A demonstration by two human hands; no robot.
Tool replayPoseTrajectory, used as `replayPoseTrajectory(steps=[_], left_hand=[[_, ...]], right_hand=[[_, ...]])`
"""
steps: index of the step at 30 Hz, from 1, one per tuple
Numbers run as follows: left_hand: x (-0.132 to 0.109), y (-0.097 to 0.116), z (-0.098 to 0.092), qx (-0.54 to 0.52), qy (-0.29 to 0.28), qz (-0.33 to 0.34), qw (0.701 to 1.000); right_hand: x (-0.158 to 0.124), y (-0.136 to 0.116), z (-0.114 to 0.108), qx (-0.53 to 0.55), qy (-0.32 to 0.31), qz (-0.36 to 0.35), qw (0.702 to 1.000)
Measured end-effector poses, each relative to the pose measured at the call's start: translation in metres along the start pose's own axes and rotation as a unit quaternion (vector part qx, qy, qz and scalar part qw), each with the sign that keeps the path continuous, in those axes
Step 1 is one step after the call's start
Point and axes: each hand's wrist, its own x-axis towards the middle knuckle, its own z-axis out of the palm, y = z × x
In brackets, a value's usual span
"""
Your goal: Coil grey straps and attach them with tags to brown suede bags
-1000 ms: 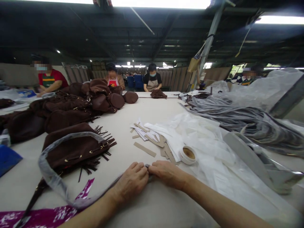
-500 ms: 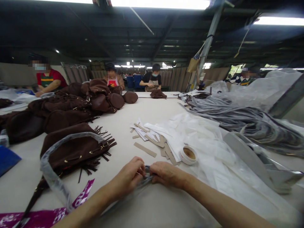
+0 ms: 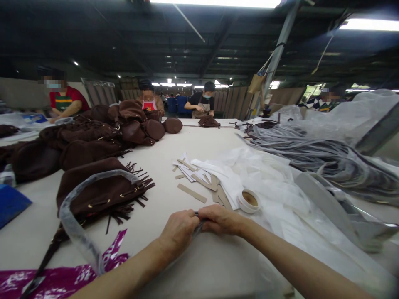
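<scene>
At the near middle of the table, my left hand (image 3: pixel 179 232) and my right hand (image 3: pixel 220 220) meet, both closed on a plastic-wrapped strap (image 3: pixel 198 227). Only a short grey piece of it shows between the fingers, and the rest is mostly hidden under my left forearm. To the left lies a dark brown fringed bag (image 3: pixel 90 189) with gold eyelets. Its handle (image 3: pixel 70 216) is wrapped in clear plastic. Just beyond my right hand a roll of tape (image 3: pixel 248 202) rests beside grey-brown card strips (image 3: pixel 191 193).
Brown bags (image 3: pixel 87 141) are heaped at the far left. White tissue sheets (image 3: pixel 274 195) spread to the right, with a tape dispenser (image 3: pixel 336 211) on them. Grey wrapped straps (image 3: pixel 324 158) lie behind. A purple printed bag (image 3: pixel 71 280) is at near left. Several people work across the table.
My hands have come closer together, the left one shifting right towards the right one. Less of the strap shows between them. The view has shifted slightly.
</scene>
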Motion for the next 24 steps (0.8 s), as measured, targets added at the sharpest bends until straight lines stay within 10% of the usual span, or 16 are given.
replayPoseTrajectory(steps=[6, 15, 24], left_hand=[[-0.009, -0.003, -0.008, -0.099, -0.019, 0.040, 0.994], [-0.005, 0.017, 0.024, -0.167, 0.091, -0.129, 0.973], [-0.009, -0.032, -0.013, 0.044, -0.022, 0.131, 0.990]], right_hand=[[0.000, 0.000, -0.003, 0.007, 0.008, 0.012, 1.000], [-0.004, -0.036, 0.010, 0.065, 0.086, 0.101, 0.989], [0.002, -0.008, 0.002, -0.049, 0.011, 0.037, 0.998]])
